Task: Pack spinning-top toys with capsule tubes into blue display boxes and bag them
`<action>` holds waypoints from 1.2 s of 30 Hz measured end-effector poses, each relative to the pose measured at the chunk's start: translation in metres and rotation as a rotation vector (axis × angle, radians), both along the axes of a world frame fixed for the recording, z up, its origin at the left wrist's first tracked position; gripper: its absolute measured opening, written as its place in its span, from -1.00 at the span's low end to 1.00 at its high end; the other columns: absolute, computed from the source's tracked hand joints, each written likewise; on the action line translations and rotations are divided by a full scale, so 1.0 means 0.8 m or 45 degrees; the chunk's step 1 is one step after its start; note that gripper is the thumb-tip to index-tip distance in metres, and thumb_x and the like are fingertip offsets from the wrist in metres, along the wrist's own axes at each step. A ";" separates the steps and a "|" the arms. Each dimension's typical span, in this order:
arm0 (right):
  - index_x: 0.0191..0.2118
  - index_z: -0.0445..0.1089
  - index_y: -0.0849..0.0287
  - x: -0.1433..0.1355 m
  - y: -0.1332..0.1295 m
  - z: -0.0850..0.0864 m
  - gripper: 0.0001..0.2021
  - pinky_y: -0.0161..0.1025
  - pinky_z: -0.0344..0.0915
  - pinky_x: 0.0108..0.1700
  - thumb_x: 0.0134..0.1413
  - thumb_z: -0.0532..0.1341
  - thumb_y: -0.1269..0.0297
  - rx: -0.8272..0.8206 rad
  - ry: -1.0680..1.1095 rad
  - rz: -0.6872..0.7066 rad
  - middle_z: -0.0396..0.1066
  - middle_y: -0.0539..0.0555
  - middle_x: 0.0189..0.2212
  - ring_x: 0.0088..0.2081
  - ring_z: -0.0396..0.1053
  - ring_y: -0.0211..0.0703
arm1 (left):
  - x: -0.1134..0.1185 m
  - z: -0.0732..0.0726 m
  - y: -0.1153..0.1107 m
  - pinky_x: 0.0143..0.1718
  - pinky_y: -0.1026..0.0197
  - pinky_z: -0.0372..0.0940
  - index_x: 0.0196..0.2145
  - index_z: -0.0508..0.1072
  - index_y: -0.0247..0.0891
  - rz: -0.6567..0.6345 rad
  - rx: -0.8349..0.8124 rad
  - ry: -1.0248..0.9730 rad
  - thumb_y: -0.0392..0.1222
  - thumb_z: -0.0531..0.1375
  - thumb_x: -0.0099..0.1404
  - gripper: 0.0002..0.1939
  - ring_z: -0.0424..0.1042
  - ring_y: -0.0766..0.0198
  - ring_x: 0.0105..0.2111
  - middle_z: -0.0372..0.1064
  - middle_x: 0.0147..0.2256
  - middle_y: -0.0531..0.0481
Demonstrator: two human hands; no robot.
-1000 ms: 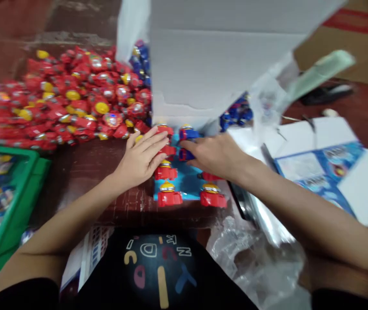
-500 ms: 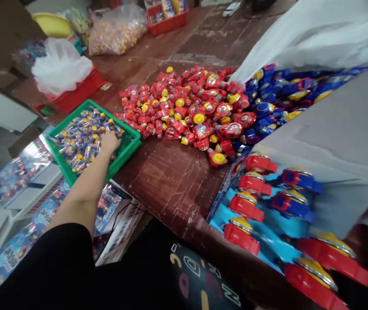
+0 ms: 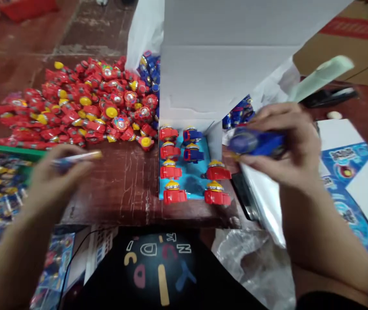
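The blue toy (image 3: pixel 263 142) is pinched in the right hand (image 3: pixel 300 150), blurred; the left hand (image 3: pixel 53 176) grips a small tube (image 3: pixel 82 158). Between the hands, the scratched, dark-red worktop (image 3: pixel 122 185) carries an open box (image 3: pixel 225 73). Beyond the left hand lies a heap of red toys (image 3: pixel 87 107); beyond the right hand, a brown carton (image 3: pixel 361 54).

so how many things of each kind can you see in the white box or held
Red plastic toys with yellow discs, in the white cardboard box: 6
Blue plastic toys: 3 (2 in the box, 1 in right hand)
Slim yellow-ended stick, left hand: 1
Total: 10
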State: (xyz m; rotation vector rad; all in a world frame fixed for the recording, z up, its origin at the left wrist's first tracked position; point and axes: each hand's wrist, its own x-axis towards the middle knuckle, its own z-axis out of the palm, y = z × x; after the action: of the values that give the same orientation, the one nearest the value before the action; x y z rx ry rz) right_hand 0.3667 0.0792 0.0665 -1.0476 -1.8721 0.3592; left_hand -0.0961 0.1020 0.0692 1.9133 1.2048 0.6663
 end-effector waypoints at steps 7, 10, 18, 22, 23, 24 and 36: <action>0.00 0.41 0.08 -0.094 -0.023 -0.011 -0.65 -0.14 0.44 -0.16 0.23 0.37 0.02 0.147 -0.422 0.295 0.49 0.12 -0.10 -0.09 0.47 -0.06 | 0.140 -0.009 -0.045 -0.15 0.19 0.56 0.06 0.50 -0.28 -0.245 -0.521 -0.398 -0.07 0.35 0.43 -0.66 0.67 0.18 -0.21 0.66 -0.20 -0.15; -0.09 0.42 0.08 -0.090 -0.038 -0.019 -0.71 -0.17 0.37 -0.25 0.25 0.33 0.00 0.123 -0.442 0.212 0.46 0.10 -0.17 -0.17 0.44 -0.09 | 0.141 -0.018 -0.051 -0.16 0.18 0.57 0.10 0.52 -0.28 -0.268 -0.498 -0.411 -0.07 0.35 0.43 -0.63 0.67 0.16 -0.22 0.66 -0.21 -0.14; -0.14 0.36 0.12 -0.098 -0.066 0.008 -0.62 -0.23 0.29 -0.27 0.21 0.37 -0.07 -0.542 -0.078 0.196 0.48 0.03 -0.25 -0.32 0.39 -0.21 | 0.131 -0.033 -0.052 -0.17 0.24 0.44 0.20 0.48 -0.19 -0.514 0.444 -0.155 -0.21 0.35 0.41 -0.57 0.51 0.28 -0.24 0.58 -0.15 -0.07; 0.02 0.36 0.16 -0.096 -0.072 0.016 -0.43 -0.18 0.37 -0.26 0.22 0.31 -0.27 -0.429 -0.342 0.175 0.53 0.13 -0.15 -0.24 0.49 -0.10 | 0.127 -0.024 -0.040 -0.17 0.27 0.37 0.20 0.49 -0.22 -0.542 0.498 0.013 -0.13 0.33 0.45 -0.59 0.47 0.28 -0.23 0.52 -0.21 -0.04; 0.00 0.38 0.16 -0.097 -0.073 0.016 -0.46 -0.16 0.38 -0.25 0.25 0.30 -0.26 -0.291 -0.434 0.150 0.53 0.15 -0.14 -0.21 0.51 -0.06 | 0.127 -0.021 -0.040 -0.16 0.27 0.37 0.17 0.51 -0.23 -0.542 0.476 0.051 -0.11 0.31 0.46 -0.62 0.48 0.27 -0.22 0.52 -0.21 -0.04; -0.04 0.39 0.15 -0.097 -0.074 0.015 -0.52 -0.16 0.39 -0.26 0.29 0.28 -0.22 -0.143 -0.522 0.128 0.54 0.16 -0.15 -0.20 0.52 -0.05 | 0.127 -0.018 -0.041 -0.16 0.27 0.36 0.14 0.52 -0.24 -0.542 0.444 0.077 -0.10 0.30 0.47 -0.65 0.49 0.26 -0.22 0.53 -0.21 -0.05; -0.17 0.40 0.05 -0.108 -0.077 0.027 -0.73 -0.19 0.31 -0.35 0.30 0.31 -0.04 0.208 -0.628 0.190 0.56 0.05 -0.20 -0.31 0.39 -0.14 | 0.120 -0.002 -0.056 -0.46 0.27 0.19 -0.07 0.55 -0.28 -0.688 -0.111 0.021 0.03 0.15 0.54 -0.67 0.30 0.32 -0.50 0.39 -0.45 0.02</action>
State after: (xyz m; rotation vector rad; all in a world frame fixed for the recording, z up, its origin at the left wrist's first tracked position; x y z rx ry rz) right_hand 0.2802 0.0176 0.0879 -0.9435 -2.3817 0.0261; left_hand 0.0000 0.0569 0.0675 2.0469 0.6595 0.3024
